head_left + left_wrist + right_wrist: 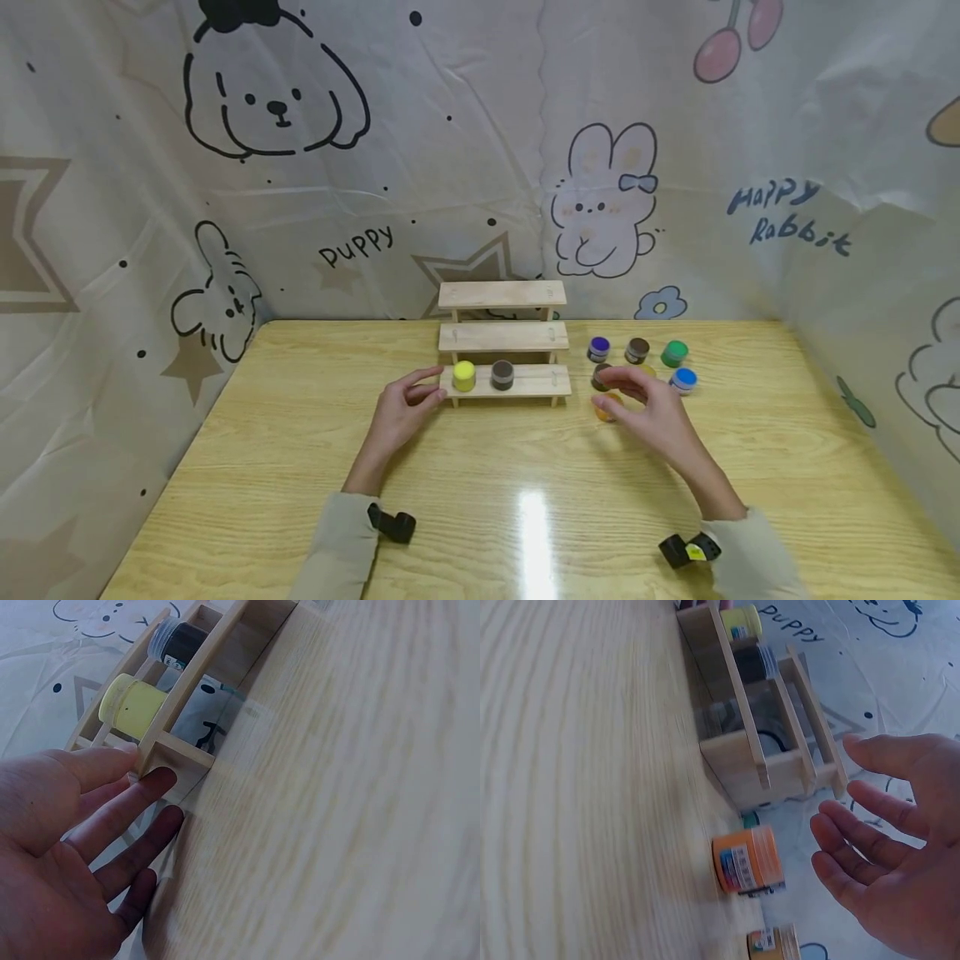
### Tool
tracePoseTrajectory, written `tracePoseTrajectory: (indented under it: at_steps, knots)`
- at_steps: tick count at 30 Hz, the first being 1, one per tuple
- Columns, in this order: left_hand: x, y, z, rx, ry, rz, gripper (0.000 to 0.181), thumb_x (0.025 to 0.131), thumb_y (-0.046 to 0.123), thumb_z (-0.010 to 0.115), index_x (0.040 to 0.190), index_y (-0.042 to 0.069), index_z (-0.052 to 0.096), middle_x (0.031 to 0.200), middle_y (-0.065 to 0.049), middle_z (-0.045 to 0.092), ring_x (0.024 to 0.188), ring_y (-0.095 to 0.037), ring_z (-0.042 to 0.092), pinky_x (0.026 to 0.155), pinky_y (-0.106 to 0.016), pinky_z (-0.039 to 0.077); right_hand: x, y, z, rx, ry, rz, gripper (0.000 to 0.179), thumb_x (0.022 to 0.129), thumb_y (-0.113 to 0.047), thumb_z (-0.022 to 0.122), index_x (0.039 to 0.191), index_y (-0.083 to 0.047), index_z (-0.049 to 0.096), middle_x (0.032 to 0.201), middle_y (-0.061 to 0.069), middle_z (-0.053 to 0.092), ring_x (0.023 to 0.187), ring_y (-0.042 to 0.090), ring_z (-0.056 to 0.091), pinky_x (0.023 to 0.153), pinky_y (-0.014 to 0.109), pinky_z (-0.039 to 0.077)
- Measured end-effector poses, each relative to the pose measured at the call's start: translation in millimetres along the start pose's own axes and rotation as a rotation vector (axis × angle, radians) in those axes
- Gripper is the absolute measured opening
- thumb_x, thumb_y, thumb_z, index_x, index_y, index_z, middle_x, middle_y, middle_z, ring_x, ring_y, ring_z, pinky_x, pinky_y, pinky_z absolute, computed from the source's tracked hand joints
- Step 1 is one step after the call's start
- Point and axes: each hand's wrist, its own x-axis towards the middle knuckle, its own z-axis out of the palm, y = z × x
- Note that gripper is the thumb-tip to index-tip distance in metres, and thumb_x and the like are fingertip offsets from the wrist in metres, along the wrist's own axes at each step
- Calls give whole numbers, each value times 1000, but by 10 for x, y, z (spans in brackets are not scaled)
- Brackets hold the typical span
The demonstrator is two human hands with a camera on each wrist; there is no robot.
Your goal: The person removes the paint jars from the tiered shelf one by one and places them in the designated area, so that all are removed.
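A three-step wooden rack stands at the back of the table. On its lowest step are a yellow paint jar and, to the right, a dark paint jar. My left hand is at the left end of that step, thumb and fingertips against the wood, fingers loosely extended. My right hand hovers just above an orange paint jar, thumb and fingers apart with nothing between them. In the right wrist view the orange jar stands upright beside the hand.
Right of the rack stand more jars: purple, brown, green, blue and a dark one. A yellowish jar is partly hidden behind my right hand. A printed cloth hangs behind the table.
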Motion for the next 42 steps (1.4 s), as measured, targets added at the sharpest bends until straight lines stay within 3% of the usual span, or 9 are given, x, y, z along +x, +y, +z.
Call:
tracePoseTrajectory:
  at_steps: [6,12,17,32,42]
  knots:
    - [-3,-12,-6,-6,0,-8,40,97,10,73,137,8,67,112,-14,76,107,-26,72,97,-46,53,74,-54,170,22,-4,-49,39,93,-14,79,127,0,65,124,17,69,115,35,66,100,49,50]
    - [6,-13,-5,5,3,2,40,97,10,73,137,8,66,113,-15,75,108,-26,72,97,-46,53,188,-158,319,77,-28,-96,41,93,-15,79,129,0,65,124,15,68,116,30,65,102,47,50]
    - [4,-3,-1,6,1,0,40,97,11,73,137,9,67,113,-14,76,107,-26,72,97,-47,53,277,-226,444,133,-56,-75,43,93,-17,79,130,-1,64,125,13,67,117,29,64,104,42,50]
    - [40,-14,-10,-6,5,-1,41,97,12,74,137,9,67,116,-16,74,110,-28,71,99,-49,52,548,-330,827,247,-89,-66,42,89,-11,82,127,-3,66,126,22,66,115,33,65,105,44,49]
    - [12,-8,-11,2,-3,5,41,97,10,73,137,7,66,113,-15,75,108,-26,72,98,-46,52,617,-290,1027,205,-87,-45,44,85,-1,82,126,3,66,119,17,69,111,34,67,100,45,52]
